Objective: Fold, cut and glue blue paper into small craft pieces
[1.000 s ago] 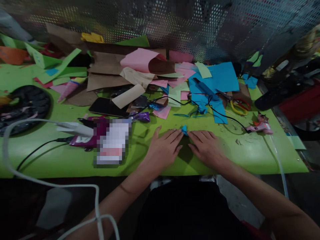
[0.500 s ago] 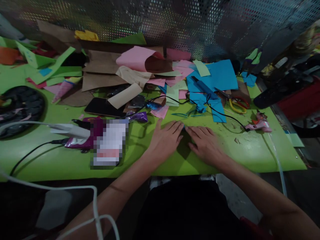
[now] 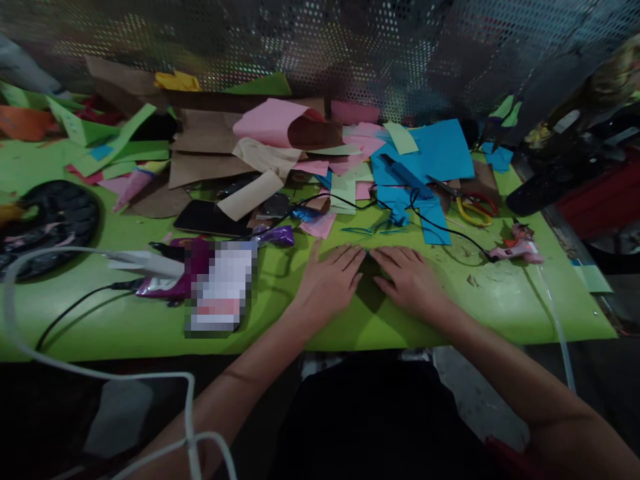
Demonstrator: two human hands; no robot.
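Observation:
My left hand (image 3: 330,277) lies palm down on the green table (image 3: 280,333), fingers stretched toward the middle. Facing it, my right hand (image 3: 407,277) also rests palm down with its fingers extended. The fingertips of both hands nearly meet over a tiny bluish piece (image 3: 369,253), mostly hidden beneath them. Just beyond the hands are thin blue-green strips (image 3: 357,231) and a pink paper scrap (image 3: 320,225). Cut blue paper (image 3: 436,223) lies behind my right hand.
A pink glue gun (image 3: 517,251) and yellow-red scissors (image 3: 475,210) lie at the right. On the left are a blurred-out phone (image 3: 223,287), a dark phone (image 3: 210,219), a black round tray (image 3: 75,227) and white cables. Paper piles line the back; a perforated metal panel stands behind.
The fingers of my right hand have shifted slightly over the small bluish piece, which shows less now. My left hand stays almost in place. The view has moved a little.

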